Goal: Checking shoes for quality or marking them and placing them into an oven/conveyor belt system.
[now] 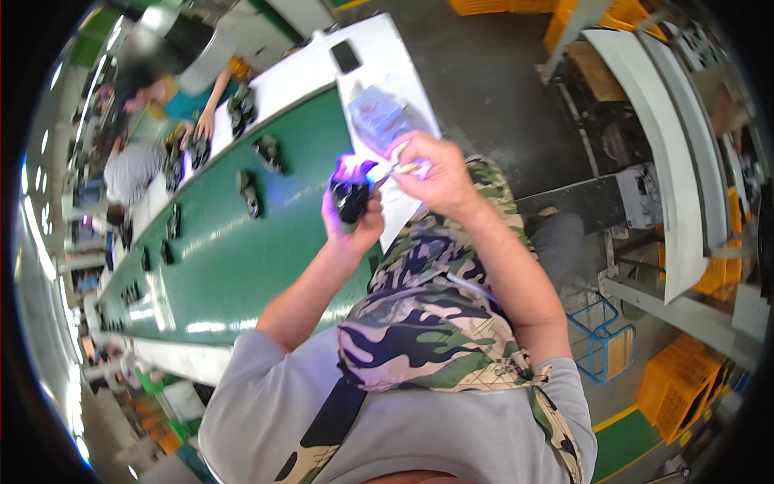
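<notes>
My left hand is wrapped round a shiny black shoe, held up over the edge of the green conveyor belt. A bright violet glow lies on the shoe's upper end. Close beside that end, my right hand pinches a slim pale tool, its tip pointing at the shoe. Glare hides the exact kind of tool and whether its tip touches. Just beyond my right hand, a clear bluish plastic container sits on the white table strip.
More dark shoes stand spaced along the belt. Across it a co-worker's hand reaches toward a shoe. A black phone-like slab lies on the white strip. To my right are a blue metal frame and orange crates.
</notes>
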{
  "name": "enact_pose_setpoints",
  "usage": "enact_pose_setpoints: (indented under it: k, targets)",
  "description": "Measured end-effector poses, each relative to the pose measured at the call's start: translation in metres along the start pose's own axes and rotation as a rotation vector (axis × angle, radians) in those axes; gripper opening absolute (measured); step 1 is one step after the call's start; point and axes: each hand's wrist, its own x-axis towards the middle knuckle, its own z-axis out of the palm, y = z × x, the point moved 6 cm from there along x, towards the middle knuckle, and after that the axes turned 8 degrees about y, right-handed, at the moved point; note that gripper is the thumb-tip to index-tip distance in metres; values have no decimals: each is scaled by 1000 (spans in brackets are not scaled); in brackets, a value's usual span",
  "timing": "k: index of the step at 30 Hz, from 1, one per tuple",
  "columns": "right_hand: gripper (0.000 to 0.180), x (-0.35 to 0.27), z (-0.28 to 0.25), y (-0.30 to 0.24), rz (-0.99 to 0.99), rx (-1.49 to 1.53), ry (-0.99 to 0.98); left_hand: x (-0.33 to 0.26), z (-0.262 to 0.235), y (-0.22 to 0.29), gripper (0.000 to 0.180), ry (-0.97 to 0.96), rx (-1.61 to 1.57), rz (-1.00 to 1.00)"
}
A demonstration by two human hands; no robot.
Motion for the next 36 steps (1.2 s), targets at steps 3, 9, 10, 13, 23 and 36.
enact_pose_setpoints:
  k: [3, 9, 10, 13, 23, 36]
  targets:
    - [19, -3, -8, 2, 0, 48, 98, -7, 9, 2, 80, -100, 81, 18]
    - [20, -32, -84, 42, 183, 197, 423, 7, 42, -5, 98, -214, 286, -37]
    - [18, -42, -103, 55, 219, 302, 530, 18, 48, -4, 94, -154, 346, 9]
    - [19, -71, -149, 53, 294, 399, 802, 18, 96, -27, 84, -168, 412, 17]
    - [17, -210, -249, 141, 449, 498, 1159, 35, 283, -138, 63, -541, 834, 170]
    - [19, -231, -289, 163, 461, 615, 1173, -72, 594, -332, 53, -1139, 1303, 952]
